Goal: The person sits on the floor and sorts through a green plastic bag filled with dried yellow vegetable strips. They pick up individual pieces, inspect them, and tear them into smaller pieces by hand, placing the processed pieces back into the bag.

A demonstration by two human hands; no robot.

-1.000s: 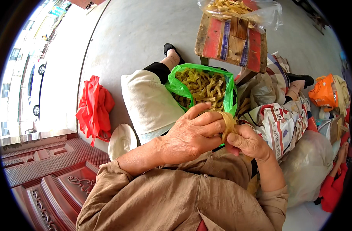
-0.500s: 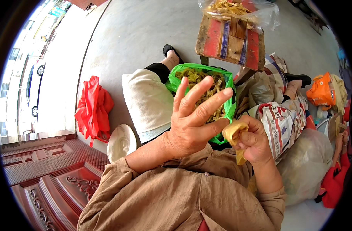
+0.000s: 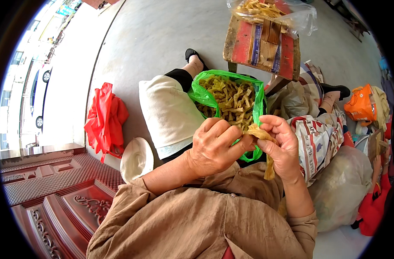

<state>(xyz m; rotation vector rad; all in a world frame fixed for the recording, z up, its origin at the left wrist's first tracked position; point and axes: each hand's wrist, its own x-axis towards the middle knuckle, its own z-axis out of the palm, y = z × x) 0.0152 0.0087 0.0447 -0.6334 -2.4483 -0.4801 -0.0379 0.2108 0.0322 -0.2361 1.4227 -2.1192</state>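
Note:
Both my hands meet in front of my lap around a soft, flat, yellow-brown strip [image 3: 261, 133] of what looks like pickled vegetable or a similar food. My right hand [image 3: 284, 149] pinches it between thumb and fingers, and a loose end dangles below the palm. Curled fingers of my left hand [image 3: 216, 144] grip the strip's other end, partly hiding it. Just beyond them stands a green plastic bag [image 3: 261, 93] with its mouth spread wide. Many short, knotted yellow-brown pieces [image 3: 231, 97] fill it.
A worn wooden stool [image 3: 240, 43] ahead carries a clear bag of pale strips [image 3: 259, 11]. A white cloth [image 3: 169, 114] covers my left leg. At left lie a red bag [image 3: 105, 121] and a white hat [image 3: 136, 159]; a large translucent bag [image 3: 341, 190] sits right, near another person's red sleeve [image 3: 374, 211].
My left hand has gone from spread fingers to a closed grip on the strip. The loop in my right hand has been drawn out, and the bag's contents show more.

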